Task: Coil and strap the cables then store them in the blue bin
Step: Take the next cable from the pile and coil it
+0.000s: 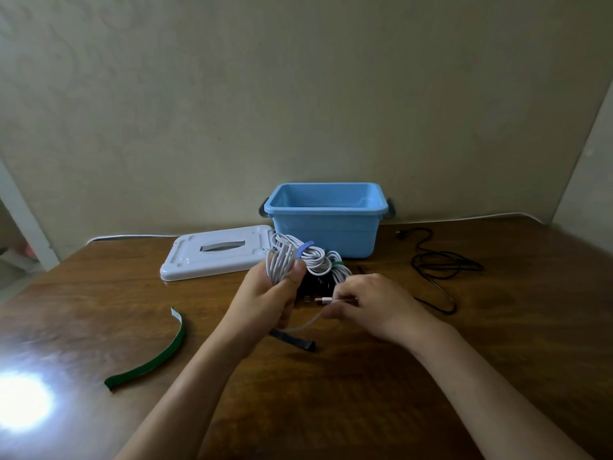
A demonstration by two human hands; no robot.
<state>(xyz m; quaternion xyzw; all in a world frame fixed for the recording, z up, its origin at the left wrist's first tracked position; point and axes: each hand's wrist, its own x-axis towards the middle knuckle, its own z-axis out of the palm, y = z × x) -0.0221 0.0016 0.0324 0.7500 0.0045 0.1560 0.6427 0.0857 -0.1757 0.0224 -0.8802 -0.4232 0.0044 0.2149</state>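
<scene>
Gripping a bundle of white cable (280,262) in a fist, the left hand (265,295) holds the folded loops upright above the wooden table (431,376), thumb pressed across the strands. A loose tail of the same cable curves out from under that fist to the right hand (368,302), whose fingertips pinch it just behind its small metal plug (321,300).

Head view — the cable is thin, round and pale grey-white, its loops long and narrow where the fist squeezes them. Just behind the hands lies a pile of coiled cables (320,263): white coils, one bound with a blue strap (305,249), another with a green strap (336,264), and a dark coil partly hidden beneath them. The pile sits against the front of the blue bin (326,227), a smooth plastic tub with a rolled rim and dark side latches, standing open near the wall. Its white lid (215,254) lies flat to the left, rounded at the corners, with a grey handle recess.

A long green strap (156,356) curls on its edge on the table at the left — flat, ribbon-like. A short dark strap (295,340) lies below the hands. At the right a thin black cable (441,270) sprawls uncoiled in loose loops. The tabletop is glossy brown wood, with a bright glare at the lower left.
</scene>
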